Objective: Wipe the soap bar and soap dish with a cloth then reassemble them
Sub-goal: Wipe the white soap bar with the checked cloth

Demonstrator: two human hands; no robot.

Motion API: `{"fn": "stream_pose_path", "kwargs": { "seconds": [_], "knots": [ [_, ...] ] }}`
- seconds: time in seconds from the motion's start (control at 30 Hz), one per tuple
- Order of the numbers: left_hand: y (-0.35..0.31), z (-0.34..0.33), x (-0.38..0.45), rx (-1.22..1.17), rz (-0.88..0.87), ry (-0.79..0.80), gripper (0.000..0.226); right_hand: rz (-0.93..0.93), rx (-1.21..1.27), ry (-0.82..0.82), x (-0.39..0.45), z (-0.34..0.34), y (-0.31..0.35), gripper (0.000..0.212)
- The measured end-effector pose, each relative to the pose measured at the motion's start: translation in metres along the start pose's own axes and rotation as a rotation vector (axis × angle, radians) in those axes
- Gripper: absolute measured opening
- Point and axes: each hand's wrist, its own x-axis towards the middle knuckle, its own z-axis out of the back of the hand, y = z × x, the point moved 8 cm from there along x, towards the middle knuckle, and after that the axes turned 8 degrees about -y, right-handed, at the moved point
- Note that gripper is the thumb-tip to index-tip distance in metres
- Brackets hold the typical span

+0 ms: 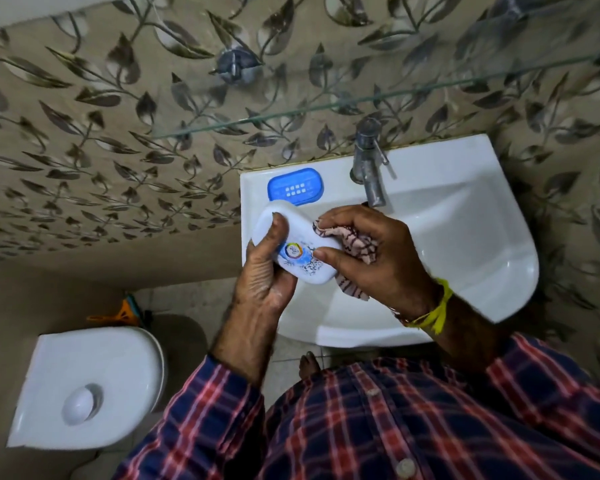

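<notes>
My left hand (264, 282) grips a white oval soap dish cover (300, 242) with a blue and multicoloured printed label, held over the sink's left edge. My right hand (368, 251) holds a pink cloth with dark stripes (355, 249) bunched against the cover's right end. A blue soap dish tray (295, 186) with a grid of drain holes lies on the sink's back left ledge. No soap bar shows in this view.
The white sink (465, 237) has a metal tap (369, 164) at its back. A glass shelf (361, 98) juts out above it from the leaf-patterned wall. A white toilet cistern (87, 386) stands at lower left.
</notes>
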Motion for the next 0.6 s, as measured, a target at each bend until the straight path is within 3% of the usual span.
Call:
{"fn": "stream_pose_path", "kwargs": {
  "seconds": [0.1, 0.2, 0.27, 0.33, 0.4, 0.6],
  "knots": [
    [-0.019, 0.006, -0.008, 0.244, -0.166, 0.03, 0.103, 0.015, -0.018, 0.071, 0.005, 0.004, 0.002, 0.029],
    [-0.066, -0.014, -0.019, 0.968, -0.497, 0.101, 0.095, 0.15, -0.135, 0.216, 0.01, 0.003, 0.011, 0.026],
    [-0.069, -0.046, -0.025, 1.518, -0.579, 0.214, 0.076, 0.172, -0.131, 0.275, 0.013, 0.001, 0.014, 0.024],
    [-0.057, -0.069, -0.025, 1.86, -0.559, 0.277, 0.058, 0.21, -0.125, 0.299, 0.016, -0.003, 0.017, 0.023],
    [-0.044, -0.073, -0.021, 1.921, -0.523, 0.278, 0.055, 0.269, -0.158, 0.318, 0.015, -0.009, 0.019, 0.02],
    [-0.033, -0.032, -0.01, 1.478, -0.37, 0.201, 0.047, 0.244, -0.172, 0.341, -0.003, 0.0, 0.003, 0.017]
  ]
}}
